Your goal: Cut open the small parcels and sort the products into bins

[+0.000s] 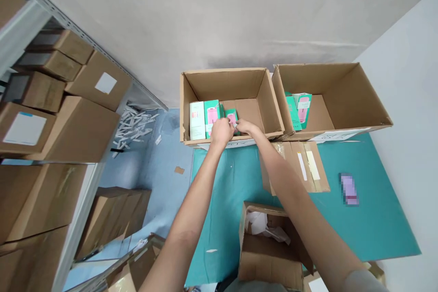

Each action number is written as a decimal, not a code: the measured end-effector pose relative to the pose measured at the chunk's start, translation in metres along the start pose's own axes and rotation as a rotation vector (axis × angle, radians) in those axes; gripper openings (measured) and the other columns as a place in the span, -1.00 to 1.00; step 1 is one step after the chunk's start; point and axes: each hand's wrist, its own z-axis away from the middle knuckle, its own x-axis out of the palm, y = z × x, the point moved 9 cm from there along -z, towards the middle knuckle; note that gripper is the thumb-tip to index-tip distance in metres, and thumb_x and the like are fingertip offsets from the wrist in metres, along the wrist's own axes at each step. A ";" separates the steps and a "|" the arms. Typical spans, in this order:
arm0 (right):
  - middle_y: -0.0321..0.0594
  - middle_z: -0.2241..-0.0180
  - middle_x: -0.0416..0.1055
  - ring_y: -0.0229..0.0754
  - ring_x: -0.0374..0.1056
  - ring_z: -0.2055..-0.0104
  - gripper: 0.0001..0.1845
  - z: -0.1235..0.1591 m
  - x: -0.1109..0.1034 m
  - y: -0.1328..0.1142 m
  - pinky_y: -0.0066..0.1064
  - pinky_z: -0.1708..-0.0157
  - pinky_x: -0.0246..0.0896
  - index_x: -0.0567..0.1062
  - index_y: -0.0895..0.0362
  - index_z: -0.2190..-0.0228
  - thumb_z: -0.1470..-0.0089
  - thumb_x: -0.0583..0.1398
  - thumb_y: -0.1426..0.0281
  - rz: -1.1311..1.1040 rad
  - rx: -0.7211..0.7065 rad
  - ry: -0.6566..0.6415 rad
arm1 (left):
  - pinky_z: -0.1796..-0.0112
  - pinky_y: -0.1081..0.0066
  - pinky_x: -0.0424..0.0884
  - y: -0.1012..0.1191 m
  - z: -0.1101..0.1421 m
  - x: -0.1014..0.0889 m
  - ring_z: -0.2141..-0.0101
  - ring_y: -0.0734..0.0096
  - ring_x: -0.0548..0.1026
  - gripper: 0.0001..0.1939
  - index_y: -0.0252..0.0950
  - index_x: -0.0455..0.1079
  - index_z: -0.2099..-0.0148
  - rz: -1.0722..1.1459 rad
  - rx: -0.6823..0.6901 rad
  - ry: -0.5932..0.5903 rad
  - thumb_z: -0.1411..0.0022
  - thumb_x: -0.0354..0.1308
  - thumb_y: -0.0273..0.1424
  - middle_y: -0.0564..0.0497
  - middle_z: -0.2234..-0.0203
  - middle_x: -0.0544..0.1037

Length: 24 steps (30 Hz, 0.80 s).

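Teal table (379,228): open ctn (270,262) w/ paper (257,222) at near edge; at far edge's L corner, a bigger ctn (226,83) w/ L hand (221,131) & R hand (247,127) inside, fingers curled nearly closed at a small green box (232,114) just R of taller boxes (197,121); actual grip, can't tell. Step looks like handling that box; next move prob. calls for a firm pinch, clear of front rim.

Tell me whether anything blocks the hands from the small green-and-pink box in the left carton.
Nothing visible does: left hand and right hand reach into the left carton, right up to the small box; the white box stands farther left.
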 end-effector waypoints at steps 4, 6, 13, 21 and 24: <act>0.04 0.11 0.77 0.23 0.63 -0.16 -0.81 0.018 -0.012 -0.022 -0.07 -0.28 0.43 0.73 0.12 0.24 -0.24 0.29 0.54 0.071 -0.048 0.097 | -0.09 0.08 0.52 0.001 0.007 -0.011 0.00 -0.17 0.71 -0.61 -0.36 0.73 -0.09 0.102 0.074 0.149 -0.46 0.07 -0.52 -0.38 -0.02 0.76; 0.03 -0.14 0.72 0.18 0.52 -0.36 -0.65 0.037 -0.024 -0.046 -0.07 -0.43 0.31 0.75 0.10 -0.03 -0.37 0.20 0.49 0.070 -0.185 0.234 | -0.08 0.07 0.51 0.004 0.007 -0.018 0.03 -0.15 0.70 -0.64 -0.33 0.72 -0.02 0.171 0.106 0.215 -0.45 0.07 -0.52 -0.36 0.01 0.76; -0.13 -0.33 0.61 0.01 0.31 -0.55 -0.52 0.194 -0.050 -0.040 -0.01 -0.62 0.08 0.70 -0.01 -0.26 -0.57 0.12 0.14 -0.135 -0.494 0.568 | -0.23 0.02 0.43 0.012 0.067 -0.046 -0.08 -0.07 0.62 -0.76 -0.24 0.66 0.01 0.473 0.387 0.440 -0.44 0.16 -0.39 -0.24 0.03 0.72; 0.12 -0.21 0.67 0.19 0.57 -0.29 -0.27 0.521 -0.080 0.222 0.14 -0.42 0.38 0.73 0.11 -0.12 -0.38 0.19 -0.22 -0.106 0.146 0.919 | -0.30 -0.07 0.43 -0.098 0.355 0.082 -0.12 -0.13 0.64 -0.53 -0.20 0.67 0.06 0.659 -0.123 0.138 -0.53 0.13 0.06 -0.20 0.03 0.75; 0.28 -0.13 0.69 0.35 0.62 -0.21 -0.04 0.589 -0.039 0.303 0.23 -0.31 0.48 0.71 0.20 -0.08 -0.15 0.25 -0.40 -0.316 0.427 0.824 | -0.36 -0.08 0.40 -0.109 0.448 0.148 -0.24 -0.20 0.61 -0.35 -0.20 0.68 -0.09 0.789 -0.407 -0.096 -0.52 0.04 0.20 -0.24 -0.14 0.73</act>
